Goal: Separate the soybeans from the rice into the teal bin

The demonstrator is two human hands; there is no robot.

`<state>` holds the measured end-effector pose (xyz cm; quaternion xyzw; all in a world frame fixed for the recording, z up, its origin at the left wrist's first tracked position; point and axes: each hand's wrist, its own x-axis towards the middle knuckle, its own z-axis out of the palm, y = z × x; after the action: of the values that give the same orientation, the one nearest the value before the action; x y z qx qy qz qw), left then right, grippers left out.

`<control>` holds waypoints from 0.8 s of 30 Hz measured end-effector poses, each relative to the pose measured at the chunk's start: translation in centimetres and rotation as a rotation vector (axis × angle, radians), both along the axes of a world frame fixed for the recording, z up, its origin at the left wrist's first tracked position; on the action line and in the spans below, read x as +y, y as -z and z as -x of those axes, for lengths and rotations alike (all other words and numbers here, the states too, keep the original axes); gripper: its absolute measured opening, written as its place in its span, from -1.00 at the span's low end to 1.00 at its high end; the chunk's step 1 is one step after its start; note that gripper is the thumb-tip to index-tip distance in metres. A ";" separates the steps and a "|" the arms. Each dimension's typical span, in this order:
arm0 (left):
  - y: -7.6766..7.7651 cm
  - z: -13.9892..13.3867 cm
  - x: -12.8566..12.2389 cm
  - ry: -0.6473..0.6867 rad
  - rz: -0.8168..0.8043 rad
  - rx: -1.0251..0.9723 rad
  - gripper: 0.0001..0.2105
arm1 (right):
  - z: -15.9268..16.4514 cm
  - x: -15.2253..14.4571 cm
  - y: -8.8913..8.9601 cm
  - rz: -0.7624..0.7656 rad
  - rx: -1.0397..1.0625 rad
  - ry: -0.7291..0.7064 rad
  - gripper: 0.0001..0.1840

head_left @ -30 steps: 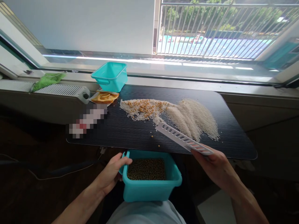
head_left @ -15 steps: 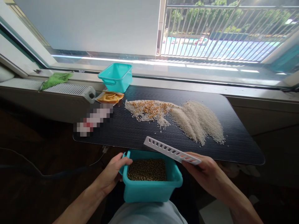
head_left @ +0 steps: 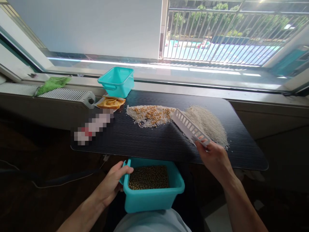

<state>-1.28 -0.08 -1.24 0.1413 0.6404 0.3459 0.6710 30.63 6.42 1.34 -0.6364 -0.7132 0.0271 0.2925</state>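
Bright window (head_left: 222, 42); floor (head_left: 36, 203) seemingly in shadow.

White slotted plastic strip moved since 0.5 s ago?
Yes: the strip went outward from the near edge of the dark wood-grained tabletop to the white rice heap.

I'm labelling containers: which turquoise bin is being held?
The nearer bin: the left hand grips its rim. The farther bin, beside the windowsill, is untouched.

Sunlight is filling the far window (head_left: 145, 67); railings (head_left: 212, 37) are standing outside, far right; a radiator (head_left: 64, 94) is lining the left; a dark table (head_left: 140, 141) is adjoining the sill (head_left: 169, 87); the floor (head_left: 36, 206) is lying dim.
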 end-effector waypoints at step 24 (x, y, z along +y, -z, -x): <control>-0.2 -0.1 0.1 0.002 -0.028 -0.005 -0.66 | 1.2 1.0 -0.3 0.144 0.170 -0.254 -0.74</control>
<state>-1.13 0.04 -1.02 0.1506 0.6335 0.3546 0.6711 29.44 7.45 1.59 -0.5559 -0.7569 0.1686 0.2995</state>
